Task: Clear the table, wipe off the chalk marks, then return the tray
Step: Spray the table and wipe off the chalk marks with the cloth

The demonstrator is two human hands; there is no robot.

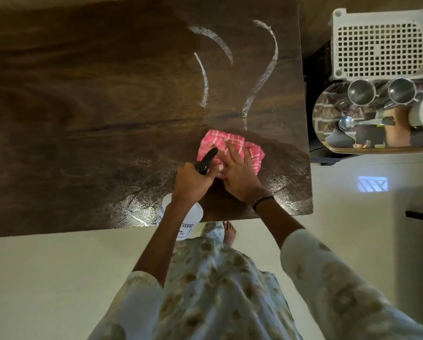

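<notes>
Gripping a white spray bottle (181,217) by its black trigger head, your left hand (193,181) is wrapped shut round it at the bench (83,106) near edge. Just right, your right hand (239,175) lies flat, fingers spread, on the pink checked cloth (232,146). Chalk marks (261,77) curve beyond the cloth. Far right, off the bench, the tray (328,111) carries two steel cups (362,90) and a spoon (352,122).

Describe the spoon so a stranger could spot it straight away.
Look right of the dark wooden table to the shiny oval tray below the white plastic basket. The spoon lies flat near the tray's middle, bowl pointing left. Unlike the two round steel cups above it, it is long and thin.
</notes>
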